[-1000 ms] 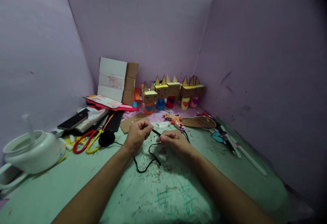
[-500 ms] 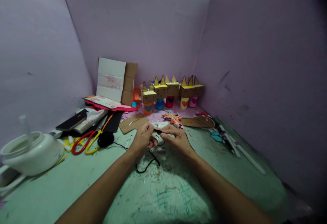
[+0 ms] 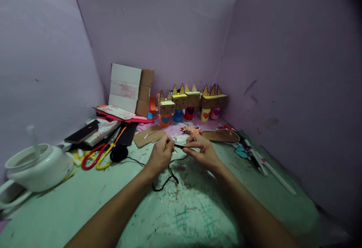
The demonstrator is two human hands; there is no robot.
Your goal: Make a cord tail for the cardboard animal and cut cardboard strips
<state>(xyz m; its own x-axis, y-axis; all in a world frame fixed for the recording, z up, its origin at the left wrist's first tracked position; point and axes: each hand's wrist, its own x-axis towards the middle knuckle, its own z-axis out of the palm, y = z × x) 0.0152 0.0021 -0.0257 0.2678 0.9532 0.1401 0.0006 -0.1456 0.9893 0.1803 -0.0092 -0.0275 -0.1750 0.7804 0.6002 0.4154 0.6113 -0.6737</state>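
Amid purple walls, yarn crosses a green tabletop.

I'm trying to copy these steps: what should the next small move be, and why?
Perhaps a gentle pull by the right hand on the black strand, with the left hand held steady. The strand runs straight across the gap between the hands, pinched at both sides, so a light pull could show whether it holds. The black yarn on the table below lies slack, so there seems room.

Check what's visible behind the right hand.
Behind the right hand, a colourful patterned piece shows, its near side covered by the hand. A flat brown piece shows to its right. Anything else the hand covers can't be seen.
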